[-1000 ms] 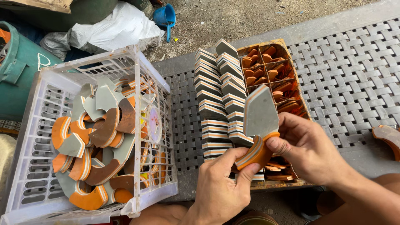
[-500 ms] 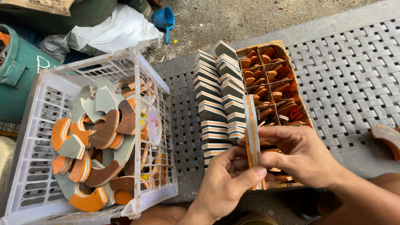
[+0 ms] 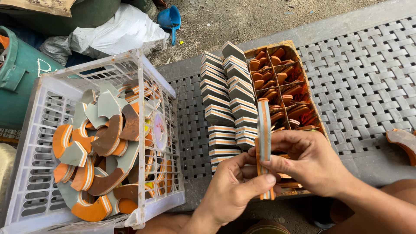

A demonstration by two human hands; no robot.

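- My left hand (image 3: 232, 190) is nearest to me, its fingers curled shut on the lower part of a thin layered foam piece (image 3: 264, 130), thumb pressed across its orange-striped edge.
- My right hand (image 3: 310, 162) comes in from the other side, fingers closed on the same piece, so I hold it between both hands.
- The piece stands upright and edge-on to me, grey with orange and white stripes, its top rising above my hands.
- It hangs over the near end of a brown divided box (image 3: 305, 82), whose compartments hold small orange and brown cut shapes.
- Just left of that box, 2 rows of grey blocks (image 3: 225, 93) with orange and white bands lie stacked edge to edge on the dark woven mat (image 3: 190, 125).
- Further left, a white plastic crate (image 3: 39, 143) holds a loose heap of curved grey, orange and brown offcuts (image 3: 102, 147).
- At the right edge, 1 brown curved piece (image 3: 403, 141) lies on the woven grey surface (image 3: 368, 73), well apart from my hands.
- Beyond the crate lie a green drum (image 3: 19, 69), a white bag (image 3: 117, 32) and a blue scoop (image 3: 170, 18) on sandy ground.
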